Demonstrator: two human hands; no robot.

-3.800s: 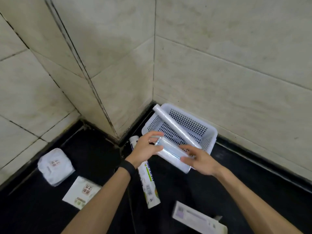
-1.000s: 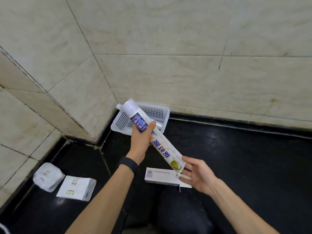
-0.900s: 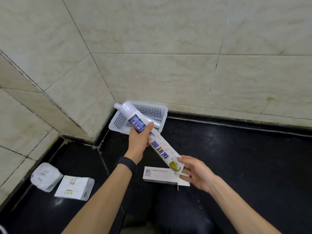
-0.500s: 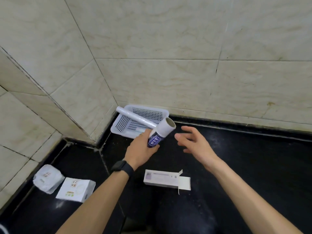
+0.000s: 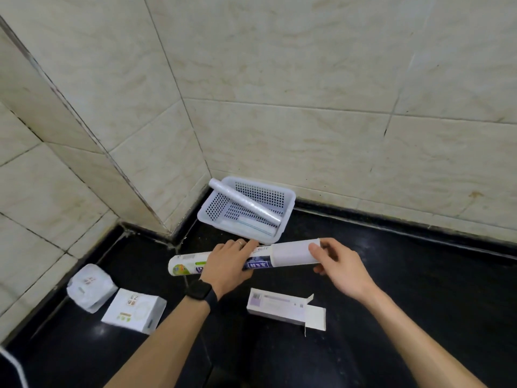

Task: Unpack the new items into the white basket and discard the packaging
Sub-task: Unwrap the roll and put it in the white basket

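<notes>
The left hand point(image 5: 226, 264) holds the wrapped roll point(image 5: 291, 254) level, fingers closed around its middle part. The right hand point(image 5: 342, 266) pinches its white end between thumb and fingers. Just beyond the left fingertips stands the white basket point(image 5: 211, 210) (a clear roll point(image 5: 246, 204) lies slanted inside). Below the right fingers lies an open carton point(image 5: 282, 308).

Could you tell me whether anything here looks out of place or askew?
The long roll in the white basket lies diagonally, its far end propped over the rim. An opened carton lies on the black surface, flap hanging out.
</notes>
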